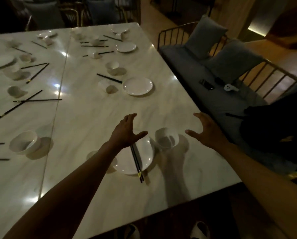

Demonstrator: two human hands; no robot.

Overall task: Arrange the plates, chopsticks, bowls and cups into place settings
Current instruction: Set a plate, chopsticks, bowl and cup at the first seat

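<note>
A white plate [145,152] lies near the table's front edge with a pair of black chopsticks [137,161] laid across it. A white bowl [167,138] stands just right of the plate. My left hand [127,131] hovers open above the plate's far rim, fingers spread, holding nothing. My right hand [208,129] hovers open to the right of the bowl, near the table's right edge, also holding nothing. Another plate [137,86] lies farther back with a small cup [104,84] and chopsticks [109,78] beside it.
The marble table [92,118] carries several more plates, bowls, cups and loose chopsticks across its far and left parts, including a bowl [23,142] at the left. A cushioned bench [213,80] with small devices runs along the right side. A dark bag [273,130] sits there.
</note>
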